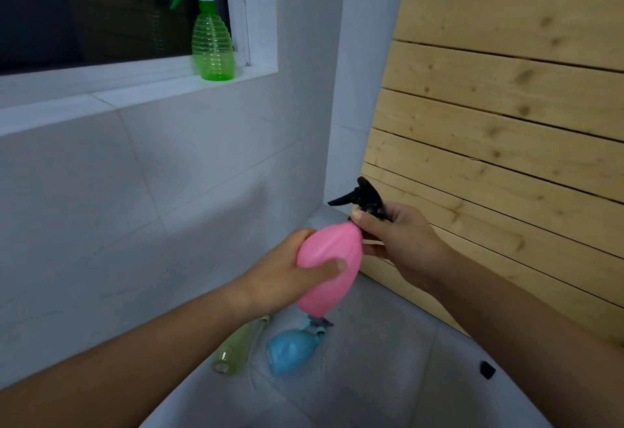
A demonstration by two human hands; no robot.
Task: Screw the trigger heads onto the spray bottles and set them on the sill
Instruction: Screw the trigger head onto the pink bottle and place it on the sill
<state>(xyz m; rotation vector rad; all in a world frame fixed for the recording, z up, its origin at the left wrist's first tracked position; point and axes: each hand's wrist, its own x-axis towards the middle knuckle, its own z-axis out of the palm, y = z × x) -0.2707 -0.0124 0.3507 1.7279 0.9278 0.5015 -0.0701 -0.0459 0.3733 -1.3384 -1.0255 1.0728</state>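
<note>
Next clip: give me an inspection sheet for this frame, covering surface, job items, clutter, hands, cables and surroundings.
Surface: grey tiled floor; white window sill above it.
Job items: green ribbed spray bottle with white trigger head upright on the sill; pink plastic bottle held tilted, black trigger head at its neck; blue bottle and pale green bottle lying on the floor.
Clutter: small black object on the floor, too small to identify.
Hands: left hand grips the pink body; right hand grips the black head.
Cables: nothing seen.
Surroundings: white tiled wall, dark window, wooden slat panel at right.
</note>
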